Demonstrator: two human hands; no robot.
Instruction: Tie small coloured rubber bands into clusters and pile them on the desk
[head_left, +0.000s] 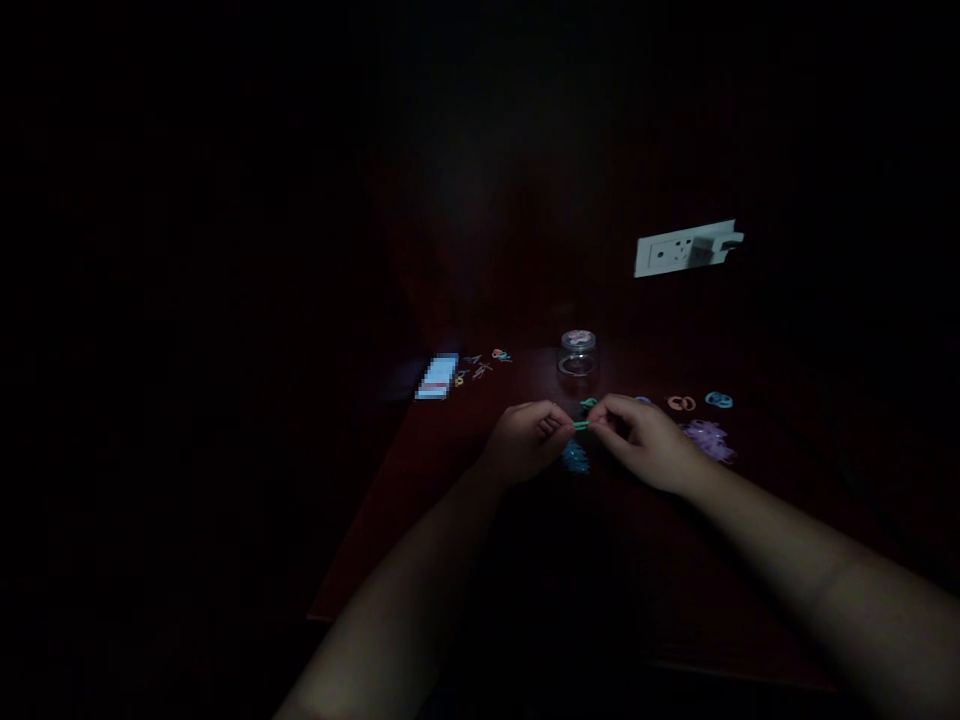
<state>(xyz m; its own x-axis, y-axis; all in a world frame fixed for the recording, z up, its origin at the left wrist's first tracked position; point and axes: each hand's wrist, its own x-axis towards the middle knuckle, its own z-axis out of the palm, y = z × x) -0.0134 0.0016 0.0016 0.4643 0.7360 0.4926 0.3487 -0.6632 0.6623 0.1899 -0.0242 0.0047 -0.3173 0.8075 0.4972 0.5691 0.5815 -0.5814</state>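
Observation:
My left hand and my right hand meet over the dark red table, each with its fingertips pinched. Between them they hold a small green hair tie, drawn out into two short parallel strands. Just behind it lies another bit of green, probably more bands. A heap of blue pieces sits below the fingers, partly covered by my left hand. To the right of my right hand spreads a pile of light purple pieces. Orange bands and blue bands lie beyond that pile.
Behind my hands stands a clear lidded jar. A lit phone lies at the table's left edge, beside several small clips or bands. A white wall socket with a plug is at the back right. The surroundings are very dark.

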